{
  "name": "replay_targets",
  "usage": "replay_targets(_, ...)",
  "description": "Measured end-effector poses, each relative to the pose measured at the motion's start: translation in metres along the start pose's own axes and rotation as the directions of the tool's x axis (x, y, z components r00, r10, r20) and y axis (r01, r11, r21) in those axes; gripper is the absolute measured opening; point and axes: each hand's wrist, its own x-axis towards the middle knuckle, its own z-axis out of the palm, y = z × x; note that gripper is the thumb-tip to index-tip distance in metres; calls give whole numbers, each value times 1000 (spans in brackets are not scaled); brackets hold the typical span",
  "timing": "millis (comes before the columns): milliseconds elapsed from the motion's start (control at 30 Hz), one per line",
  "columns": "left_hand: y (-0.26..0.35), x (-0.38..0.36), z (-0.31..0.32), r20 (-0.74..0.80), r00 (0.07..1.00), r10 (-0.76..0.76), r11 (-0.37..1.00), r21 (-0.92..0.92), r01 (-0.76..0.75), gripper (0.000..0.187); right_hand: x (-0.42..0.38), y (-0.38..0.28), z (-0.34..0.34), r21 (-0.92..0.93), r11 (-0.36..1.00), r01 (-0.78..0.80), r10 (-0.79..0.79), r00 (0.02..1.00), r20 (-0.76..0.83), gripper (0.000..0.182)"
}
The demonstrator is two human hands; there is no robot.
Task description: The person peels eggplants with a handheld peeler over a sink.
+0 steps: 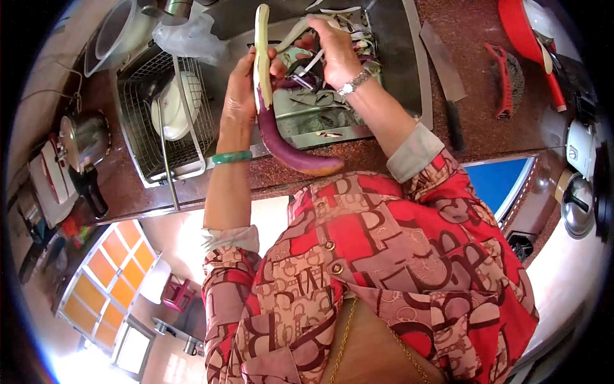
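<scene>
A long purple eggplant (281,142), with its far half peeled pale, stands over the front edge of the sink (419,70). My left hand (242,83) is wrapped round its partly peeled stretch, a green bangle at the wrist. My right hand (334,54), with a watch on the wrist, is closed on a peeler (309,69), just right of the eggplant. A pale strip hangs by its fingers; part of the peeler's handle is hidden by the hand. Peel strips (361,45) and another purple piece lie in the sink below.
Left of the sink, a wire rack (137,115) holds a white bowl (176,109), with a plastic bag (188,41) behind it. On the right counter lie a knife (448,77), a red-handled scrubber-like tool (505,80) and a red pan (515,25). A lidded pot (85,137) stands far left.
</scene>
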Motion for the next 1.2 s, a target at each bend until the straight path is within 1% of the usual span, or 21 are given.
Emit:
replay_targets(67,-5,5,-5,80,996,-42,998,-38,45,30,0,2,7,-93,992,85,-83,996,29,25)
replay_targets(133,-8,12,-1,-162,986,44,997,-55,-53,30,0,2,10,-84,993,86,-79,993,82,25)
replay_targets(200,-2,8,-3,-101,995,3,999,-33,-7,34,-1,-5,7,-70,997,-27,33,995,97,26)
replay_targets(267,5,5,-6,-45,992,117,986,-114,-122,40,5,-9,-12,-29,980,-196,198,955,222,26)
replay_targets(333,18,-5,13,-196,948,251,967,84,-239,45,5,-17,-36,-48,951,-305,305,903,301,26)
replay_targets(400,30,-12,26,-290,895,338,937,191,-292,44,18,-9,-66,92,893,-441,408,878,249,32)
replay_targets(467,30,-12,24,-279,887,368,925,206,-320,44,1,-10,-72,105,922,-373,329,896,297,37)
replay_targets(533,21,-11,37,-406,821,401,915,229,-334,43,-16,-5,-61,106,918,-383,367,919,142,40)
replay_targets(600,17,-10,40,-396,815,423,905,226,-360,45,-24,1,-55,98,953,-287,279,956,87,39)
replay_targets(667,15,-16,49,-406,751,521,853,281,-439,49,-17,13,-65,124,950,-288,279,957,86,37)
replay_targets(700,15,-18,65,-488,691,533,846,319,-427,56,-18,14,-63,126,949,-290,281,956,85,37)
replay_targets(733,14,-20,61,-491,690,532,847,320,-425,56,-20,16,-58,131,961,-242,242,970,16,35)
replay_targets(800,11,-23,55,-372,749,548,831,141,-538,59,-18,22,-55,131,972,-194,203,978,-56,33)
replay_targets(867,6,-25,59,-420,735,532,835,118,-537,67,-9,29,-57,266,944,-198,196,980,33,31)
replay_targets(900,3,-28,58,-378,782,496,844,-1,-536,68,-20,6,-40,188,963,-193,209,976,-68,32)
replay_targets(967,-5,-35,48,-200,866,458,856,-162,-490,66,-4,-3,-42,170,968,-186,182,983,39,30)
replay_targets(1000,-6,-44,68,-395,847,356,880,-165,-446,61,1,-8,-42,150,973,-174,153,978,142,29)
replay_targets(1067,-9,-51,61,-179,952,247,963,-61,-261,51,-2,-27,-22,116,987,-110,101,991,85,26)
replay_targets(1100,-10,-51,58,-210,955,210,973,-54,-226,44,2,-32,-18,66,991,-114,102,981,163,26)
replay_targets(1133,-16,-61,59,-298,947,116,993,54,-105,48,5,-38,-17,16,993,-114,107,965,238,25)
replay_targets(1200,-17,-75,62,-185,967,-173,983,-94,158,53,5,-52,-16,-60,995,-85,97,967,235,28)
